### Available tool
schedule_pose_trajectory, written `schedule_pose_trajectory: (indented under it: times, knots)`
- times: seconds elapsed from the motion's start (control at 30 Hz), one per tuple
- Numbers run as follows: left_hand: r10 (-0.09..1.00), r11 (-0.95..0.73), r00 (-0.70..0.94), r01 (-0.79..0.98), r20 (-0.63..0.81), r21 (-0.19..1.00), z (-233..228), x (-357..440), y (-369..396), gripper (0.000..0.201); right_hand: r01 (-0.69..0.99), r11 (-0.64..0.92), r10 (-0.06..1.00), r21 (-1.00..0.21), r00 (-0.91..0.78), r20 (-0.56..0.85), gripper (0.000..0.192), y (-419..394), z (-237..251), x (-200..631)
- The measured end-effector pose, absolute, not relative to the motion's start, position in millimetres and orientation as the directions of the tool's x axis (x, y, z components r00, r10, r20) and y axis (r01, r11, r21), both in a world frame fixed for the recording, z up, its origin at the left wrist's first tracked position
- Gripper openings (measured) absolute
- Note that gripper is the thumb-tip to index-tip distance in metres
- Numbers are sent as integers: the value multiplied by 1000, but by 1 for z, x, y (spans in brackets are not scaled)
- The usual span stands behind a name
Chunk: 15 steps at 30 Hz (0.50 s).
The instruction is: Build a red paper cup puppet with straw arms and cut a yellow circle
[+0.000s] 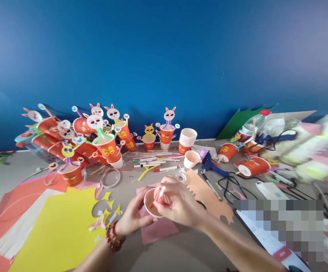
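My left hand [132,217], with a red bead bracelet at the wrist, cups a red paper cup [150,204] from below and the left. The cup lies tilted with its white inside facing me. My right hand [177,204] covers the cup's right side and pinches a short white stick [161,192] at the cup's mouth. Both hands hover just above a pink paper sheet [159,230] on the grey table [180,253].
Finished red cups with bunny faces [96,136] crowd the back left. A white cup stack [187,139], markers [155,164], a blue glue gun [211,166] with black cables, yellow paper [59,230] and orange paper [209,190] surround the hands. A blue wall stands behind.
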<state>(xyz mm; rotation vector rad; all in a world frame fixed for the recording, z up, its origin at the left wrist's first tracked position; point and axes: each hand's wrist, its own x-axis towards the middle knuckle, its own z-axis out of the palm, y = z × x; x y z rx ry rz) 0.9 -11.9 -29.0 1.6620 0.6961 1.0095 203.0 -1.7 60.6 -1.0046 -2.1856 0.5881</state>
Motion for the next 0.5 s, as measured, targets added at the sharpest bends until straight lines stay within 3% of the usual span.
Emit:
schedule_pose_trajectory:
  times: [0.5]
  knots:
    - [844, -278, 460, -64, 275, 959, -32, 2, -15, 69, 463, 635, 770, -618, -319, 553, 12, -8, 47, 197]
